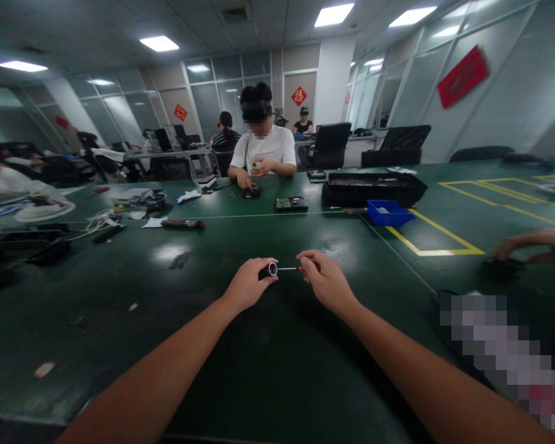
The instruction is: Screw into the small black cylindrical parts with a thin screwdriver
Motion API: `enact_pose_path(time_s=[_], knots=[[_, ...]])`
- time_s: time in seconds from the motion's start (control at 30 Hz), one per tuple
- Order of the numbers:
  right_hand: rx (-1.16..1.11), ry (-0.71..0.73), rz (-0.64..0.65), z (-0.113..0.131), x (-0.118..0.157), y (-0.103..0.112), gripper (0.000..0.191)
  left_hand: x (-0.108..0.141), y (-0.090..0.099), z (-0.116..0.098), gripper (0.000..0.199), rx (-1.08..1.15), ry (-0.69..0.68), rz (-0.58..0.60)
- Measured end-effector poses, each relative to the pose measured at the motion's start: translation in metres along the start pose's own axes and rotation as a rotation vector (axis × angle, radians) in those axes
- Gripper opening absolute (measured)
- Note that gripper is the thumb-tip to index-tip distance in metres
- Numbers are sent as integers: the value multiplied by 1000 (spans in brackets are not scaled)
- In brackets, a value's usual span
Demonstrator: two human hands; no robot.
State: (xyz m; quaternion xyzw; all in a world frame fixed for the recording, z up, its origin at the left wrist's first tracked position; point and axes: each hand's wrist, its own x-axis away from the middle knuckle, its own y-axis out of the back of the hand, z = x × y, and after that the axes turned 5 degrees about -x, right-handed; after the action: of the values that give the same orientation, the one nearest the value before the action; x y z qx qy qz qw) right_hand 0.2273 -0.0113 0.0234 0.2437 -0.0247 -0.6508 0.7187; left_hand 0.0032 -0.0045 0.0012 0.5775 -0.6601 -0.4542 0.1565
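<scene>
My left hand [250, 282] is closed around a small black cylindrical part [271, 269] with a pale ring on its end; its exact kind is unclear. In my right hand [322, 277] is a thin screwdriver [287, 269], its fingers wrapped round the reddish handle. The metal shaft runs level to the left, and its tip meets or nearly meets the side of the black part. Both hands are above the green tabletop [259, 382], close together in front of me. My fingers hide most of the black part and the handle.
Across the table sits a person [264, 145] handling a small device. Beyond my hands are a circuit-board unit [291, 203], a black tray [372, 190], a blue bin [388, 213] and a dark tool [182, 224]. Another person's hand [534, 243] is at right. Cables [97, 223] lie left.
</scene>
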Motion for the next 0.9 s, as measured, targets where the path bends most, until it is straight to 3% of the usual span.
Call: enact_pose_path(time_s=[0.33, 0.6, 0.9], knots=[[23, -17, 2, 9, 4, 2, 26, 0, 1, -2, 38, -7, 2, 13], [15, 16, -15, 4, 2, 0, 26, 1, 2, -4, 37, -14, -7, 7], [-140, 38, -69, 4, 1, -1, 26, 0, 1, -5, 37, -21, -4, -4]])
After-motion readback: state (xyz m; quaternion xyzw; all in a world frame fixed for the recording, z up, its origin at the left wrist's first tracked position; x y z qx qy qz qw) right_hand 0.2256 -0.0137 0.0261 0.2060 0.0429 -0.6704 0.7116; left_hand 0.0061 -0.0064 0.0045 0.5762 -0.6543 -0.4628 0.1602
